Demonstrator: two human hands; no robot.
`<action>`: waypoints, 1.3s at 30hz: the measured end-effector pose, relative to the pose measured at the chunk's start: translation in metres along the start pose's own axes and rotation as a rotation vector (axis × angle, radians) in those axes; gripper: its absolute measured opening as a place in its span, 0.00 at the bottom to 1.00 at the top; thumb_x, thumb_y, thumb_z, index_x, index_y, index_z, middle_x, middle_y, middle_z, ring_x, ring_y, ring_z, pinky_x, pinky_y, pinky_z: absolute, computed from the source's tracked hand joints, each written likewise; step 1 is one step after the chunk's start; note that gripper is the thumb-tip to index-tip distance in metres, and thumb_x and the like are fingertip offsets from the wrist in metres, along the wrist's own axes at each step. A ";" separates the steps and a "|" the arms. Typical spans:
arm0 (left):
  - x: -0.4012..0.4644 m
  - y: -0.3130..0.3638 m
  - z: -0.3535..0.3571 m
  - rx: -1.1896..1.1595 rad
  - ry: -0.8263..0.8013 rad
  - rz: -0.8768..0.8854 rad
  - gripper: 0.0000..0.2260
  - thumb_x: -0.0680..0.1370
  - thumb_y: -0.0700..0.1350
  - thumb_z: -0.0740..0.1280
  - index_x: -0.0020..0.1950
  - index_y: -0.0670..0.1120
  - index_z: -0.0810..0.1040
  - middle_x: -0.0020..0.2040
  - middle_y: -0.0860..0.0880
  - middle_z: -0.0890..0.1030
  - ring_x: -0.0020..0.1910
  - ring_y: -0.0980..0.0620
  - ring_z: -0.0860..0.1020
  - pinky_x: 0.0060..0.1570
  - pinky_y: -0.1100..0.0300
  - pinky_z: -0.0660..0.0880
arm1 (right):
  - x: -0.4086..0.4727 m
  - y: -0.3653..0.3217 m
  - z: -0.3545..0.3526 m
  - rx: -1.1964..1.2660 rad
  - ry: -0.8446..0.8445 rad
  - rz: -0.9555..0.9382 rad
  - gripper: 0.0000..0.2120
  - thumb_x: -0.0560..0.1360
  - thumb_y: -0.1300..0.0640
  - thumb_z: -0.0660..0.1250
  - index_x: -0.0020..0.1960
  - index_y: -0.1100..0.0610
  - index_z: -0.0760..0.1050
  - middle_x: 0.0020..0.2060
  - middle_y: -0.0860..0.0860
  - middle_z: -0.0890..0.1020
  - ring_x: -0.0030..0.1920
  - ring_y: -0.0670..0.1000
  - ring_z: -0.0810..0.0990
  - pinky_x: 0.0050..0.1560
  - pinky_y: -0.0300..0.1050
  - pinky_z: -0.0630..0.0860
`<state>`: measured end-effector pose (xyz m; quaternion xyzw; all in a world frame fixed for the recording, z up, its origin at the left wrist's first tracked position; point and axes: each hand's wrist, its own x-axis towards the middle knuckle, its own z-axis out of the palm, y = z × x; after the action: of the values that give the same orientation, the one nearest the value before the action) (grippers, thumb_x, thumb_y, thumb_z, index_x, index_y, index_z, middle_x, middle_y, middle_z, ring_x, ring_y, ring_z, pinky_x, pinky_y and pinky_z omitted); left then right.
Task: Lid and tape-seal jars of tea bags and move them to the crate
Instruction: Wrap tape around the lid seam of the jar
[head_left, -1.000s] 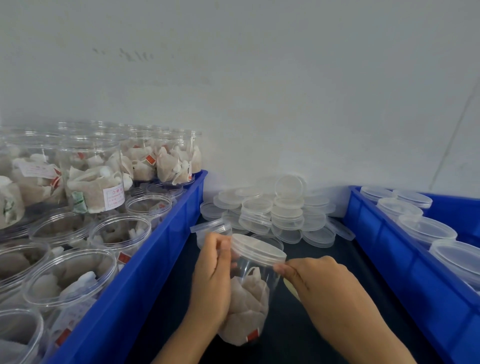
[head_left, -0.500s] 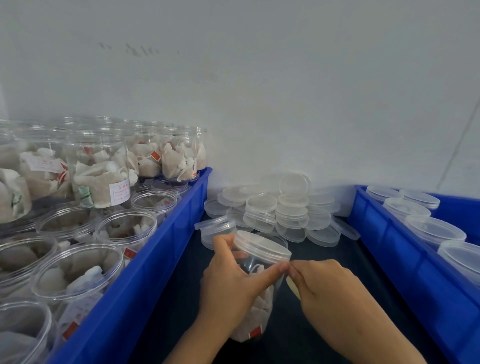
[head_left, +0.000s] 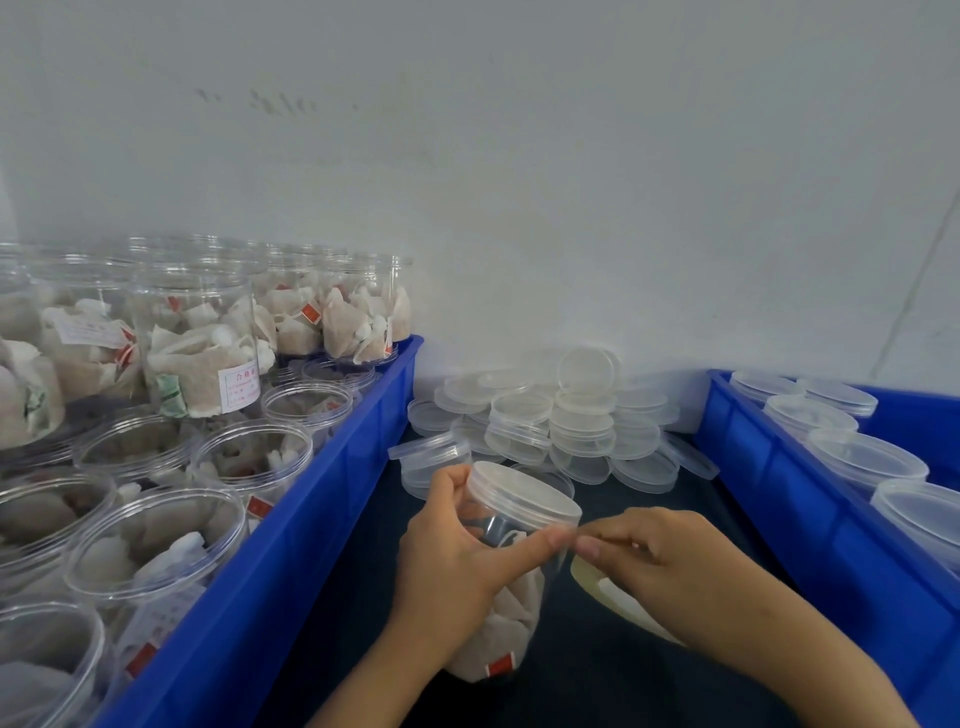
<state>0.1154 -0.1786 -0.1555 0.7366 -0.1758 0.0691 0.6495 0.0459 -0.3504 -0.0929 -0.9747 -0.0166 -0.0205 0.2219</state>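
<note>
At the 6 o'clock part of the view, the left hand grips a clear jar of tea bags, tilted with its top leaning away toward 12 o'clock; the fingers curl round the neck and the thumb lies along the side just under the lid. The lid sits already on the jar. At 4 o'clock the right hand has thumb and forefinger pinched together right beside the left thumb tip, near the lid's edge. I cannot tell whether it pinches a strip of clear tape, because nothing is visible between the fingers. A pale yellowish piece lies under this hand on the dark surface.

I judge that the sealing step is in hand. The risk is that thin tape folds on itself or lands crooked over the seam, if the jar turns in the left hand while the strip goes down. The tilted jar may also slip, and the lid could lift if it is not pressed fully.

At 9 o'clock the blue crate holds open jars of tea bags. At 12 o'clock a heap of spare lids lies against the wall. At 3 o'clock the second blue crate holds lidded jars; a careless elbow may knock them
</note>
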 end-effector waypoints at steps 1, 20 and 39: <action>0.001 0.000 -0.001 -0.018 -0.010 -0.002 0.37 0.51 0.70 0.76 0.56 0.57 0.73 0.51 0.67 0.80 0.50 0.68 0.79 0.48 0.66 0.76 | 0.000 0.001 -0.003 0.019 -0.016 -0.017 0.15 0.80 0.42 0.57 0.53 0.46 0.80 0.41 0.51 0.79 0.44 0.45 0.77 0.46 0.38 0.74; 0.011 -0.005 -0.017 -0.243 -0.247 -0.060 0.37 0.55 0.54 0.79 0.61 0.45 0.75 0.52 0.53 0.84 0.52 0.56 0.82 0.47 0.68 0.77 | -0.001 0.004 -0.008 -0.025 -0.189 0.086 0.23 0.76 0.31 0.50 0.43 0.44 0.78 0.45 0.45 0.78 0.47 0.42 0.77 0.57 0.42 0.74; 0.010 -0.002 -0.018 -0.349 -0.437 -0.070 0.42 0.55 0.63 0.81 0.63 0.45 0.74 0.56 0.49 0.84 0.56 0.53 0.81 0.51 0.67 0.77 | 0.004 0.011 -0.009 0.079 -0.096 -0.063 0.25 0.60 0.23 0.47 0.43 0.30 0.76 0.46 0.43 0.77 0.46 0.41 0.75 0.48 0.37 0.71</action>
<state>0.1281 -0.1623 -0.1511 0.6166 -0.2951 -0.1452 0.7153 0.0499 -0.3641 -0.0896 -0.9640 -0.0590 0.0201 0.2584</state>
